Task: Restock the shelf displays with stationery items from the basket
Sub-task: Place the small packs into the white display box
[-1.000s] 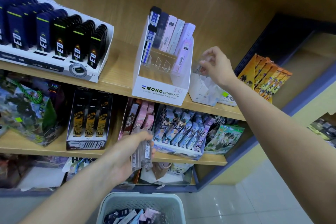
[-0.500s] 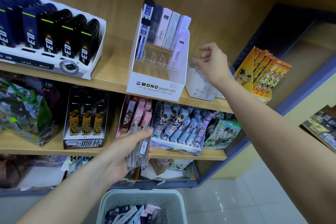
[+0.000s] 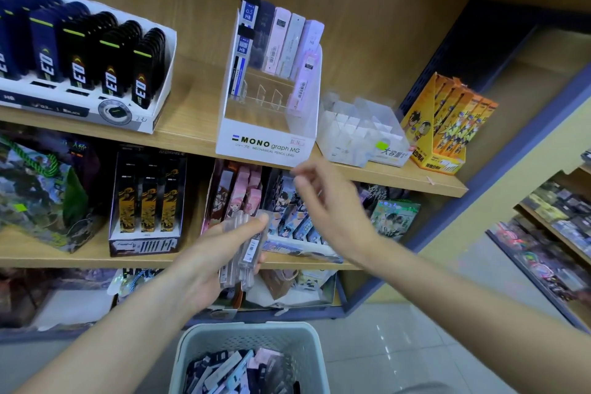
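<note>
Clear lead cases (image 3: 246,243) sit gripped in the left hand (image 3: 208,262) below the half-empty MONO display (image 3: 265,145), the blurred right hand (image 3: 332,211) beside them looks spread and empty, and the basket (image 3: 243,329) lower down is full, so much remains.

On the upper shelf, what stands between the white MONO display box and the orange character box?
In the head view, a clear plastic divided tray stands between the MONO display box and the orange character box.
</note>
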### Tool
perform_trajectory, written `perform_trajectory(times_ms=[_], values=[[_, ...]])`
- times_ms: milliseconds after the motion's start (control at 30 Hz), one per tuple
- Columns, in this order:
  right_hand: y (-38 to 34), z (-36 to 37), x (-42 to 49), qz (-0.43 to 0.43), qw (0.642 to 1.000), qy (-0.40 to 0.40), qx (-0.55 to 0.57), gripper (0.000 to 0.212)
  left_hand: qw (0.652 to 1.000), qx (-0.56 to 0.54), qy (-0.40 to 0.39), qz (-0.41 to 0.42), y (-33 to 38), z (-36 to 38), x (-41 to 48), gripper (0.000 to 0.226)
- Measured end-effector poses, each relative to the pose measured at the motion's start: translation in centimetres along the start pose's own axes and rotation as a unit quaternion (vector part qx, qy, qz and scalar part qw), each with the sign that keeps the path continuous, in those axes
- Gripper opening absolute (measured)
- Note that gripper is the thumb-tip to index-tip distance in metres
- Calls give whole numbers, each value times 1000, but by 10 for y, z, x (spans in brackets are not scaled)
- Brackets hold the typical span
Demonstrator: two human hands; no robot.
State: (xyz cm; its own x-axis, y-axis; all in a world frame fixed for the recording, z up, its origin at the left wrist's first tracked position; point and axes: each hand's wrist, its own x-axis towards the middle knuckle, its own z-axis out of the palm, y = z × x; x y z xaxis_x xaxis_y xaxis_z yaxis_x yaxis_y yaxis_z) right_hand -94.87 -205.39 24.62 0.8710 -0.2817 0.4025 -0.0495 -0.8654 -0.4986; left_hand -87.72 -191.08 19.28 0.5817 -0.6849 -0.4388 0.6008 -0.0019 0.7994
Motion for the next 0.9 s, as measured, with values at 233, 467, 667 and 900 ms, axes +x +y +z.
perform_trajectory(times_ms=[233,467,667,900], values=[[-3,23,-12,195,949,-168,183,18,998,57,0,16,-1,1,-6,30],[-6,-3,-8,308,881,-206,293,13,999,3,-30,-26,-1,0,-8,45],[-7,-58,13,240,938,15,250,17,997,-57,-19,-42,-2,-6,-3,30],[18,-89,77,149,934,270,179,16,996,-80,-19,-42,-4,-4,-3,24]])
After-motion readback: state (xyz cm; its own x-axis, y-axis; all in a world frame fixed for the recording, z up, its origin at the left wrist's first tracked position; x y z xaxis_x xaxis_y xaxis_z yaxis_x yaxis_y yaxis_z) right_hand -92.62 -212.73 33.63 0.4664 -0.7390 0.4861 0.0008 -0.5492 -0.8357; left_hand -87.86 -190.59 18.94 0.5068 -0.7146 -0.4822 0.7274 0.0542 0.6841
